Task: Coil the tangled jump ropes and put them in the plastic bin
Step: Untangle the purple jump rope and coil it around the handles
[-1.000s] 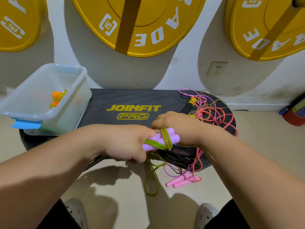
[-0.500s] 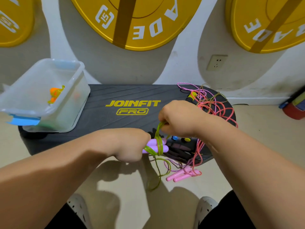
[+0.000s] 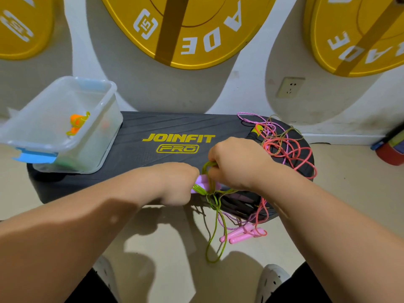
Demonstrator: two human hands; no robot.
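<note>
My left hand [image 3: 175,182] grips the purple handles [image 3: 201,181] of a green jump rope [image 3: 215,228]. Green turns are wound round those handles, and a loose loop hangs down to the floor. My right hand [image 3: 236,162] pinches the green cord just above the handles. A tangle of red and pink ropes [image 3: 286,147] lies on the right end of the black step platform [image 3: 153,158], with pink handles [image 3: 240,234] dangling off its front. The clear plastic bin [image 3: 102,119] stands on the platform's left end and holds an orange-handled rope [image 3: 76,123].
Yellow weight plates [image 3: 185,29] lean on the wall behind the platform. A wall socket [image 3: 289,87] is at the right. A red roll [image 3: 391,152] lies on the floor at far right. My shoes [image 3: 273,281] stand on the beige floor below.
My right hand lifted from the handles and carried the green cord up and over them, then came down a little. The hanging green loop now dangles further down.
</note>
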